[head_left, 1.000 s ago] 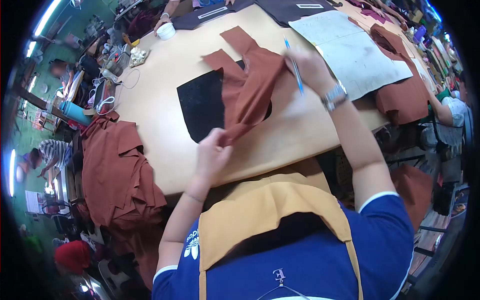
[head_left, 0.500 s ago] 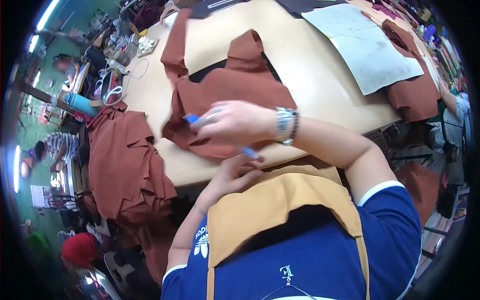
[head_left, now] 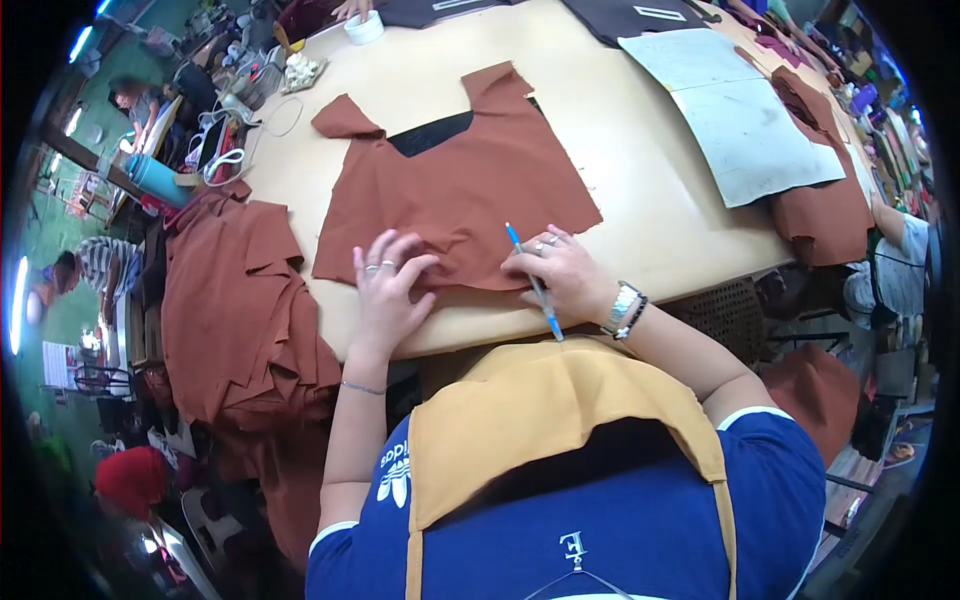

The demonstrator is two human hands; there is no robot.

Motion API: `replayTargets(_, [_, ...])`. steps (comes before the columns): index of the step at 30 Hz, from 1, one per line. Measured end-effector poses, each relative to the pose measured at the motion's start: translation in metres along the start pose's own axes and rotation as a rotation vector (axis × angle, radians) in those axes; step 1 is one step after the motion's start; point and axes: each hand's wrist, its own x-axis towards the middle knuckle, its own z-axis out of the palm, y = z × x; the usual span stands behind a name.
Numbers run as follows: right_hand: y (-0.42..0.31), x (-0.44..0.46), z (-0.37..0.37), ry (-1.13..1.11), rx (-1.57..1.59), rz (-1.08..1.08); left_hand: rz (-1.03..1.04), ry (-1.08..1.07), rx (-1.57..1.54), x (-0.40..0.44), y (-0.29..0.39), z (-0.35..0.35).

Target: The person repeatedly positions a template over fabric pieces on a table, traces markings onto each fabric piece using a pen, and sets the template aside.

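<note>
A rust-brown cloth piece [head_left: 460,200] with two shoulder-like straps lies spread on the pale table [head_left: 660,235]. Under it a black piece [head_left: 430,135] shows at the neck opening. My left hand [head_left: 393,290] rests on the cloth's lower left edge with its fingers apart. At the lower right edge, my right hand [head_left: 565,275] holds a blue pen [head_left: 535,283], its fingers curled round it and touching the cloth. The left strap is folded over.
Stacked rust-brown cloth [head_left: 235,300] hangs over the table's left edge. White pattern sheets [head_left: 745,125] lie at the right over more brown cloth [head_left: 825,215]. A white tub [head_left: 364,28] stands at the back beside another person's hand [head_left: 352,9]. A blue bottle [head_left: 155,180] is far left.
The brown cloth, earlier lifted and bunched between my hands, now lies spread over the black piece. My right hand has moved from over the cloth to its lower right edge, still with the pen.
</note>
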Motion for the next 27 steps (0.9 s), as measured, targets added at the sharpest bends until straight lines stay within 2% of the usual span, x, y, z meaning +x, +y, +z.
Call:
replayTargets(2, [0.006,0.006,0.0,-0.032,-0.089,-0.03,0.036,-0.11,-0.05,0.011,0.001,0.005])
replayTargets(3, [0.005,0.009,-0.005,0.113,-0.042,-0.068,0.043,-0.158,-0.046,0.012,-0.001,0.008])
replayTargets(4, [0.009,0.011,-0.014,0.157,0.0,-0.071,0.046,-0.205,-0.04,0.013,-0.003,0.01])
replayTargets(5, [0.014,0.011,-0.026,0.199,0.044,-0.074,0.11,-0.134,-0.013,0.012,-0.007,0.008])
replayTargets(8, [0.014,0.008,-0.086,0.298,0.023,-0.1,0.027,-0.08,-0.102,0.008,-0.009,-0.025])
replayTargets(10, [0.003,0.004,-0.133,0.299,0.035,-0.084,-0.027,-0.012,-0.242,0.003,-0.013,-0.053])
replayTargets(12, [-0.012,-0.001,-0.179,0.32,0.053,-0.068,-0.341,-0.076,-0.735,-0.002,-0.01,-0.1])
replayTargets(14, [-0.013,-0.002,-0.207,0.374,0.153,-0.03,-0.137,0.071,-0.894,0.002,-0.015,-0.139])
replayTargets(16, [-0.009,0.008,-0.227,0.366,0.18,0.034,-0.048,0.097,-0.889,0.025,-0.032,-0.159])
replayTargets(18, [0.007,0.036,-0.249,0.185,0.014,0.202,-0.254,-0.041,-0.657,0.066,-0.073,-0.158])
replayTargets(20, [0.072,0.078,-0.24,0.244,-0.18,-0.114,-0.365,-0.193,-0.502,0.122,-0.079,-0.141])
replayTargets(22, [0.124,0.123,-0.232,0.222,-0.178,-0.032,-0.494,-0.262,-0.468,0.173,-0.107,-0.11])
replayTargets(24, [0.153,0.161,-0.237,0.313,-0.249,-0.06,-0.522,-0.148,-0.389,0.222,-0.12,-0.098])
replayTargets(26, [0.175,0.196,-0.255,0.55,-0.414,-0.438,-0.42,0.246,-0.613,0.265,-0.136,-0.098])
replayTargets(27, [0.17,0.207,-0.267,0.553,0.552,-0.196,-0.276,0.426,-0.528,0.282,-0.135,-0.109])
